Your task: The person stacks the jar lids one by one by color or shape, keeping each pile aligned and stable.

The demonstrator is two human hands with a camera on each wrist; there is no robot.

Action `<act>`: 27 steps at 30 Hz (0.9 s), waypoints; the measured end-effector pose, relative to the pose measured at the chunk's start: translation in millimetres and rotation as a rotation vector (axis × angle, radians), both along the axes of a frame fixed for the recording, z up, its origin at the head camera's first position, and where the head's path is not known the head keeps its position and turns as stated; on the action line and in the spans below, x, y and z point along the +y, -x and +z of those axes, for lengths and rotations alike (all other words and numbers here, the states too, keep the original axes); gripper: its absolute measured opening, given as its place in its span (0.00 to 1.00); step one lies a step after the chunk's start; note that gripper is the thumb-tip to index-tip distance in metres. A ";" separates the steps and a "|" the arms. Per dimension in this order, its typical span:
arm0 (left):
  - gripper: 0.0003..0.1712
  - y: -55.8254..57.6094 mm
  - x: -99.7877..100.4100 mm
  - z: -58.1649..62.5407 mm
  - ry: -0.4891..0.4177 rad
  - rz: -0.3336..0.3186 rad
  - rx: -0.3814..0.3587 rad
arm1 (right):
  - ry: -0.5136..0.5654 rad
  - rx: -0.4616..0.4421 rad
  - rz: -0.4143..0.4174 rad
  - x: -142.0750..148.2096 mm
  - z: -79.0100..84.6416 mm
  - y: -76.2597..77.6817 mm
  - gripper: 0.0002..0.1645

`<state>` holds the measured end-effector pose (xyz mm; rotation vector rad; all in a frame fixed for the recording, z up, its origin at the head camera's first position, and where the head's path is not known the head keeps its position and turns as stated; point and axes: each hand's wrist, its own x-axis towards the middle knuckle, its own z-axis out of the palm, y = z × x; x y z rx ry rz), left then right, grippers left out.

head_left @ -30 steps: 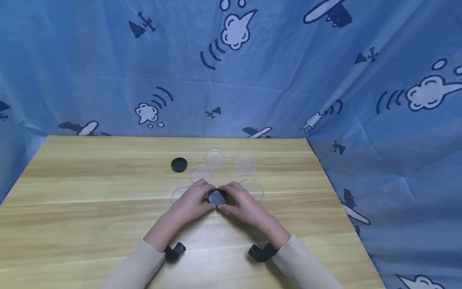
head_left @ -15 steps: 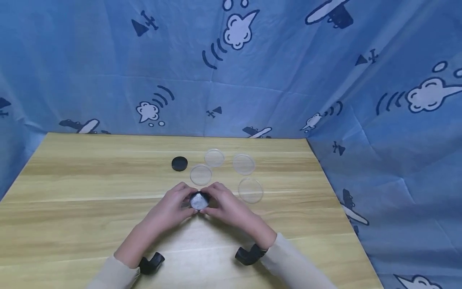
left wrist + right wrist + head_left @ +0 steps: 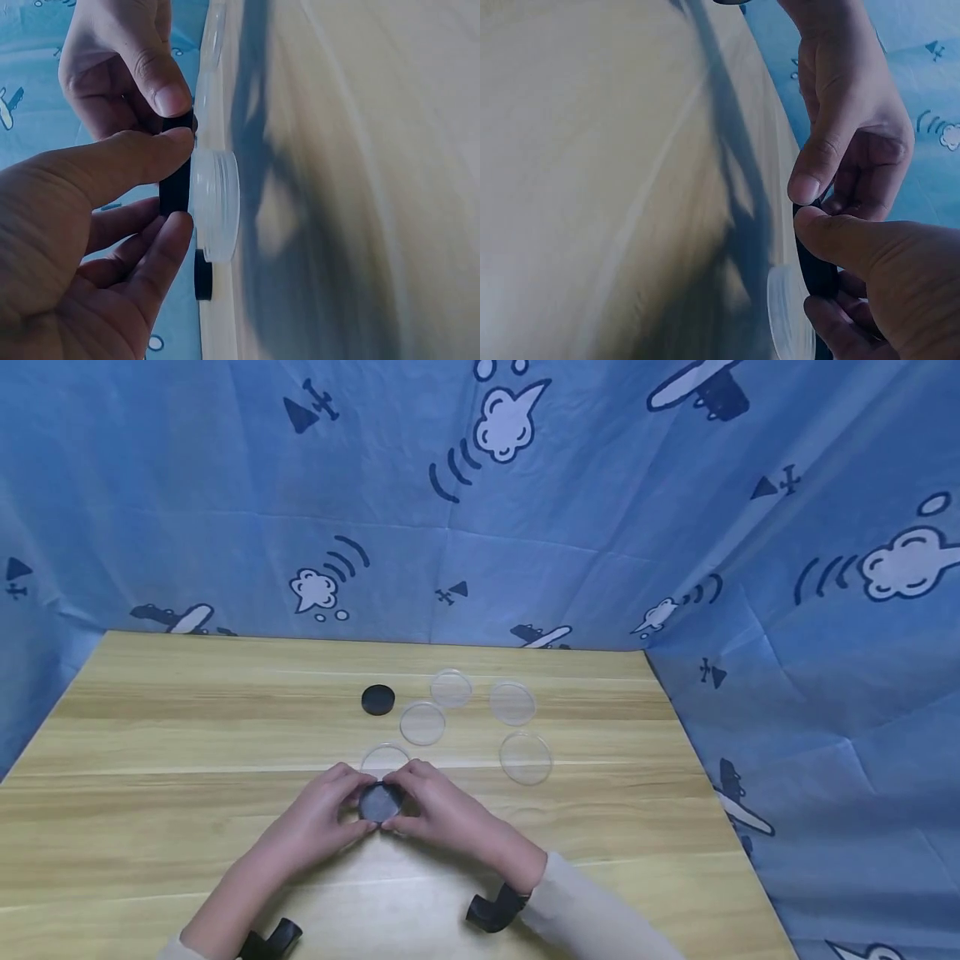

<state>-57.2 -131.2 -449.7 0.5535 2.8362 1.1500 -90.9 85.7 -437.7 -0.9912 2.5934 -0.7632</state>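
A round black lid (image 3: pixel 380 802) is pinched on both sides by my two hands. My left hand (image 3: pixel 318 818) grips its left edge between thumb and fingers, and my right hand (image 3: pixel 446 810) grips the right edge. In the left wrist view the lid (image 3: pixel 175 187) stands off the table, its side rim facing me. Just beyond it in the head view is a clear, shallow round jar (image 3: pixel 385 757), partly covered by the hands. The left wrist view shows threads on a clear jar (image 3: pixel 217 206); whether the lid touches it I cannot tell.
A second black lid (image 3: pixel 378 700) lies farther back on the wooden table (image 3: pixel 187 760). Clear round jars stand to its right, including one at the right (image 3: pixel 526 757). Blue patterned cloth (image 3: pixel 390 485) hangs behind the table and along its right side.
Both hands have moved left and nearer the person with the black lid between them. The near-left clear jar, hidden half a second ago, shows again. The other jars and the second lid stay put.
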 end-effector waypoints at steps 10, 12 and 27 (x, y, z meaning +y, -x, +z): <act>0.27 -9.5 -12.9 -4.6 -0.012 0.003 -0.032 | -0.013 0.005 0.036 -11.9 -7.1 -8.3 0.31; 0.27 -9.6 -13.9 -6.8 -0.018 -0.004 -0.039 | -0.024 0.013 0.043 -12.8 -9.4 -8.7 0.31; 0.27 -3.4 -15.1 -18.5 -0.005 0.014 -0.059 | -0.068 0.058 0.037 -17.4 -16.6 -6.7 0.31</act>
